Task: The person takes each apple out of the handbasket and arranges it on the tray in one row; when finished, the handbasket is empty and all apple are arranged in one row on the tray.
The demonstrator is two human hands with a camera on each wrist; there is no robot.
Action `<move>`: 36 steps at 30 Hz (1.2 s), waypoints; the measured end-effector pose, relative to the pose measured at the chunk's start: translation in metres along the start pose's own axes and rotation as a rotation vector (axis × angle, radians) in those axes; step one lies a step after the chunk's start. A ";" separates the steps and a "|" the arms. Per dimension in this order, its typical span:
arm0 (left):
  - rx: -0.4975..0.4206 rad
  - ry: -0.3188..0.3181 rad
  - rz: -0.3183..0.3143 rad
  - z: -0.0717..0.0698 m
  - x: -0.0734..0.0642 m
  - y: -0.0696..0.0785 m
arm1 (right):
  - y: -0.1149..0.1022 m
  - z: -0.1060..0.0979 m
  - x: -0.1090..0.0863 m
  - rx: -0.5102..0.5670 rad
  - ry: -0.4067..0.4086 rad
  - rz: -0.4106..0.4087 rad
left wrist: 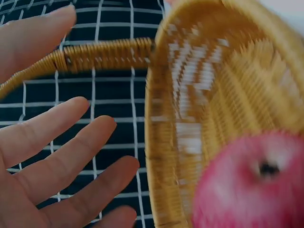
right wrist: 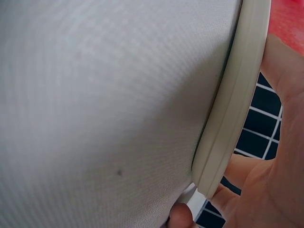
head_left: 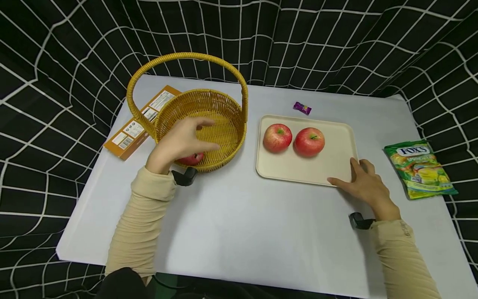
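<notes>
My left hand hovers over the left part of a yellow wicker basket, thumb and fingers spread with nothing between them. Inside, partly hidden under that hand, lies a red apple; the left wrist view shows this apple close up, apart from the fingers. My right hand holds the near right corner of a cream tray, thumb on the front rim and fingers around the right side. On the tray sit two red apples, one at left and one near the middle.
An orange box lies behind and left of the basket, whose tall handle arches above it. Behind the tray is a small purple-wrapped sweet. A green FOX'S bag lies right of the tray on the white table.
</notes>
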State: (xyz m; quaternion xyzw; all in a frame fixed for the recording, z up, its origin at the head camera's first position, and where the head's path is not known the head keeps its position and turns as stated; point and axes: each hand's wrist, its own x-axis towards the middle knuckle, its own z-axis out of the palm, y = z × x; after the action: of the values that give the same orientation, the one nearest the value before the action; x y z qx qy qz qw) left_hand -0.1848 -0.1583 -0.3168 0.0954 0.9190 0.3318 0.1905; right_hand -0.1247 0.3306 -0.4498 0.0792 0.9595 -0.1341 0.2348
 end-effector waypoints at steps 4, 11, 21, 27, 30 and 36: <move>0.059 -0.009 -0.024 -0.008 0.003 -0.011 | 0.001 0.000 0.001 -0.001 -0.005 0.001; 0.120 -0.074 -0.087 -0.015 0.010 -0.024 | 0.002 0.000 0.001 -0.004 0.000 0.007; 0.173 -0.148 -0.085 -0.008 0.022 -0.043 | 0.002 0.002 0.002 0.010 0.012 0.005; 0.174 -0.190 -0.065 -0.008 0.019 -0.045 | 0.001 0.003 0.001 0.007 0.013 0.005; 0.177 -0.219 -0.056 -0.008 0.018 -0.045 | 0.001 0.003 0.002 0.004 0.016 0.003; 0.122 -0.203 -0.080 -0.007 0.017 -0.045 | 0.000 0.003 0.002 -0.005 0.008 0.012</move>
State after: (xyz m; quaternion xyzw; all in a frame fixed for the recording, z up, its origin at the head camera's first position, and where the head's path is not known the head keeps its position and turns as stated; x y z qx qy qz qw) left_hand -0.2054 -0.1920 -0.3457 0.1032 0.9166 0.2559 0.2893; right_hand -0.1249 0.3301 -0.4533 0.0850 0.9602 -0.1302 0.2322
